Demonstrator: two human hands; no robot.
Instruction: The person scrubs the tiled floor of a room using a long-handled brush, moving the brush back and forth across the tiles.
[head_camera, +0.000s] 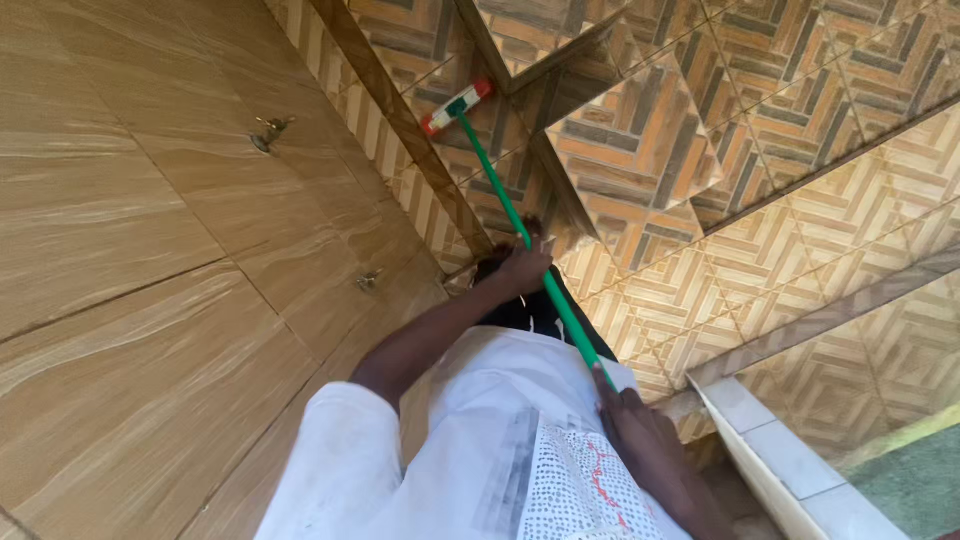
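A view from a head-worn camera looks steeply down the front of a person in a white shirt (470, 440) with a dotted grey print, standing in a tiled corner. Both hands are clamped on the long green handle (520, 235) of a broom — the left hand (522, 268) wraps around the shaft further along, arm stretched out ahead, while the right hand (625, 415) grips the near end of the shaft close to the body. The hands are well apart along the handle. The handle runs away from the person, slanting up and to the left in the picture, and ends in a broom head (456, 106) that is white with red ends — it rests against a narrow brown tiled ledge (400, 120) in the corner. To the left is a wall of large tan tiles (130, 300) with wood-like streaks, carrying two small brass-coloured fittings (268, 131). Ahead and to the right, tiles (820, 240) with a geometric brown and orange pattern cover the surfaces. At lower right a pale tiled curb (790, 460) borders a green patch.
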